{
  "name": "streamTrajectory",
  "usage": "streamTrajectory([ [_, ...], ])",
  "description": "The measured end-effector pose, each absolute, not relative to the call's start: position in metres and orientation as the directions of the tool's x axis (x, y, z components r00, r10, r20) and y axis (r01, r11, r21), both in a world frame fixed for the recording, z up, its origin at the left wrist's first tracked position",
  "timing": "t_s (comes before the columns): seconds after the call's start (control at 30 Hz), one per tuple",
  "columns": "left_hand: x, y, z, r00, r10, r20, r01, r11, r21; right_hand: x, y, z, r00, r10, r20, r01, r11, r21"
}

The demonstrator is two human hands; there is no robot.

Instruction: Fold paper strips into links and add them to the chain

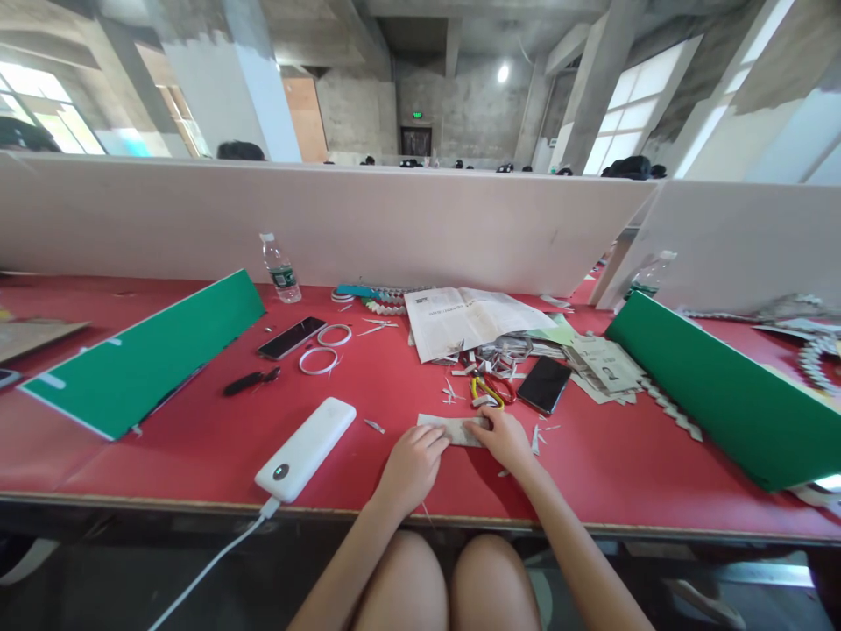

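Note:
A short folded strip of greyish printed paper (458, 429) lies flat near the table's front edge. My left hand (415, 460) has its fingers together over the strip's left end, pressing it against the table. At the opposite end, my right hand (505, 438) grips the paper between thumb and curled fingers. Scissors with yellow and red handles (487, 391) lie just beyond my right hand, partly under paper scraps. Small cut slivers of paper (451, 393) are scattered around the strip.
A white power bank (307, 449) with a cable lies left. Phones (293, 337) (545, 384), tape rings (319, 360) and a black-handled tool (250, 381) lie about. Newspaper sheets (469, 317) are behind. Green boards (151, 359) (723, 386) stand at both sides; a bottle (282, 273) stands back left.

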State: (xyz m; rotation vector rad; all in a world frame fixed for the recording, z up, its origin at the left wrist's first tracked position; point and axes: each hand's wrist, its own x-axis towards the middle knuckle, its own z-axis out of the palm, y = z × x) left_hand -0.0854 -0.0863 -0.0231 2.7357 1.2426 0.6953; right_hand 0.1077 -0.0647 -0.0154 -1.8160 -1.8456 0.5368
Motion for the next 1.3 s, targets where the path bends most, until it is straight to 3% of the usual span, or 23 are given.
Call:
streamTrajectory([
  [0.47,-0.085,-0.089,-0.03,0.571,0.725,0.386,0.726,-0.665,0.176,0.105,-0.066,-0.014,0.05,0.996,0.077,0.825,0.002,-0.565],
  [0.83,-0.084,-0.09,-0.031,0.537,0.76,0.366,0.75,-0.629,0.204,0.105,-0.064,-0.017,0.054,0.995,0.087,0.83,0.004,-0.558],
  [1.2,-0.08,-0.094,-0.013,0.482,0.854,0.198,0.808,-0.52,0.276,0.103,-0.068,-0.015,0.102,0.991,0.091,0.816,-0.03,-0.578],
  [1.3,-0.08,-0.097,-0.016,0.511,0.835,0.203,0.787,-0.55,0.279,0.108,-0.065,-0.02,0.126,0.986,0.106,0.764,-0.029,-0.645],
])
